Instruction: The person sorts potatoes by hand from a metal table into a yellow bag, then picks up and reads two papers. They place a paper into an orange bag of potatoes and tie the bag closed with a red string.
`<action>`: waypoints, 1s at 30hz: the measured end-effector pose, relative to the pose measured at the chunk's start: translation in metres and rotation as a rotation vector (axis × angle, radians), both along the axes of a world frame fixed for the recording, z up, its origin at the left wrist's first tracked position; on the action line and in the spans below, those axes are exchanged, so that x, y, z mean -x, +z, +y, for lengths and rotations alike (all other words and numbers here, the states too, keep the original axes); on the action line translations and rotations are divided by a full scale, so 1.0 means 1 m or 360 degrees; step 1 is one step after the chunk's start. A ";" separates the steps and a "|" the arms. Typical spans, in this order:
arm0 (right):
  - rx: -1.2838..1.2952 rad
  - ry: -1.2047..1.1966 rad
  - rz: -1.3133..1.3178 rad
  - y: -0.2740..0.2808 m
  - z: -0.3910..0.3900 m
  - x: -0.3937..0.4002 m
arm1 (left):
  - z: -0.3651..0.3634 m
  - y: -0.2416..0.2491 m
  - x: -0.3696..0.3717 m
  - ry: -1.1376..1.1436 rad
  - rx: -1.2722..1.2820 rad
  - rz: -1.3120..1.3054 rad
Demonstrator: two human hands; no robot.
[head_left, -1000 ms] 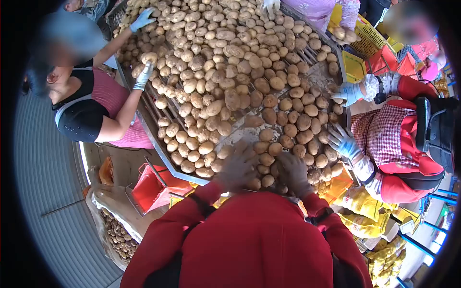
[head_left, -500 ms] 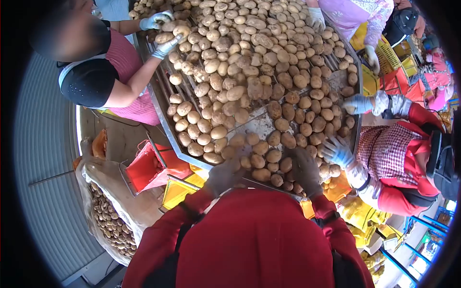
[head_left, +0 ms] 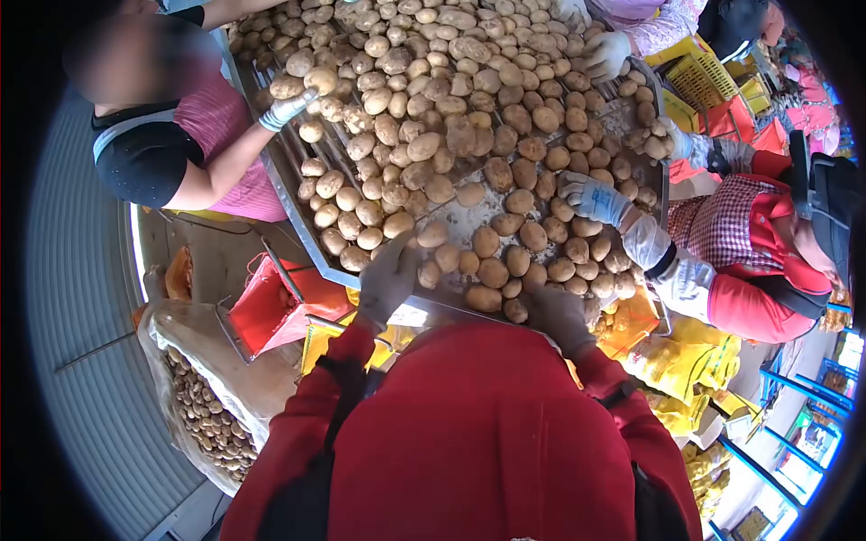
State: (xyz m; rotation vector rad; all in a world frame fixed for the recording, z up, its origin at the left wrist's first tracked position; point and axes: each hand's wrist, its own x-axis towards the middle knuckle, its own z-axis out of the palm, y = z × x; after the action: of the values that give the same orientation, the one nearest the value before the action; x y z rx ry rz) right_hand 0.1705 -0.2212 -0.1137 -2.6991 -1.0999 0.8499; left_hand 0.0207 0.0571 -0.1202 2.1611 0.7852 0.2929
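My left hand [head_left: 390,278], in a grey glove, is at the near rim of the sorting table [head_left: 338,275]. Its fingers point forward, stretched out beside a few potatoes [head_left: 433,234]. No potato shows in its grip. My right hand [head_left: 557,317], also gloved, lies lower at the near edge, fingers extended against potatoes [head_left: 561,270]; the fingertips are slightly blurred. Between my hands lies a cluster of brown potatoes [head_left: 492,273], with a dusty bare patch of the table just beyond. A thick layer of potatoes spreads over the far part.
A co-worker's hand [head_left: 290,108] holds a potato at left. At right, another co-worker's gloved hand [head_left: 591,198] reaches across potatoes, and the other [head_left: 666,140] holds several. Red bins [head_left: 287,307], yellow sacks [head_left: 690,361] and a large potato bag [head_left: 212,406] surround the table.
My left hand has shifted left, away from the potatoes in the middle. My right hand sits slightly farther left and lower. The co-worker at right has reached farther over the table.
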 end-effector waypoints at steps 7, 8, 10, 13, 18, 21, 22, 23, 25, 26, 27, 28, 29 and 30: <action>0.0176 0.0081 0.0104 -0.038 0.055 -0.003 | -0.017 -0.018 0.043 0.0122 0.1089 0.0162; 0.0050 0.0112 0.0099 -0.023 0.049 -0.010 | -0.017 -0.009 0.047 0.0172 0.1541 0.0124; 0.0012 -0.0219 0.0297 0.007 0.054 -0.015 | -0.024 -0.012 0.072 0.0044 0.2095 -0.0005; -0.0353 -0.0006 0.0924 0.025 0.057 0.001 | -0.035 0.000 0.089 -0.0231 0.2600 -0.0188; -0.0246 0.0429 0.0348 0.020 0.107 0.003 | -0.039 0.021 0.095 -0.0619 0.1733 -0.0263; 0.0003 0.0448 0.0054 -0.006 0.147 0.025 | -0.035 0.008 0.110 -0.0334 0.2234 -0.0284; 0.0089 0.0439 -0.0003 -0.010 0.157 0.028 | -0.035 0.013 0.109 -0.0302 0.2189 -0.0244; 0.0108 0.0434 0.0045 -0.013 0.163 0.023 | -0.036 0.015 0.109 -0.0272 0.2151 -0.0202; 0.0155 0.0414 0.0139 -0.013 0.169 0.008 | -0.044 -0.012 0.110 -0.0138 0.2027 -0.0512; -0.0021 0.0329 0.0216 -0.008 0.163 0.000 | -0.044 -0.025 0.112 -0.0035 0.2142 -0.0626; -0.0192 0.0260 0.0294 0.008 0.152 -0.006 | -0.043 -0.026 0.109 0.0066 0.2251 -0.0745; -0.0353 0.0194 0.0384 0.022 0.143 -0.006 | -0.039 -0.004 0.103 0.0220 0.2551 -0.0820; -0.0448 0.0206 0.0584 0.036 0.141 0.002 | -0.038 0.008 0.102 0.0375 0.2850 -0.0885; -0.0545 0.0204 0.0785 0.049 0.139 0.012 | -0.044 0.006 0.101 0.0181 0.2280 -0.0841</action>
State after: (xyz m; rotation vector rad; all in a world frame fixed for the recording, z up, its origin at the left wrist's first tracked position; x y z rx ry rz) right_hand 0.1587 -0.0818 -0.0650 -2.0119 -1.1727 1.1437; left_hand -0.0807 0.0133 -0.1145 0.6446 0.5098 0.2208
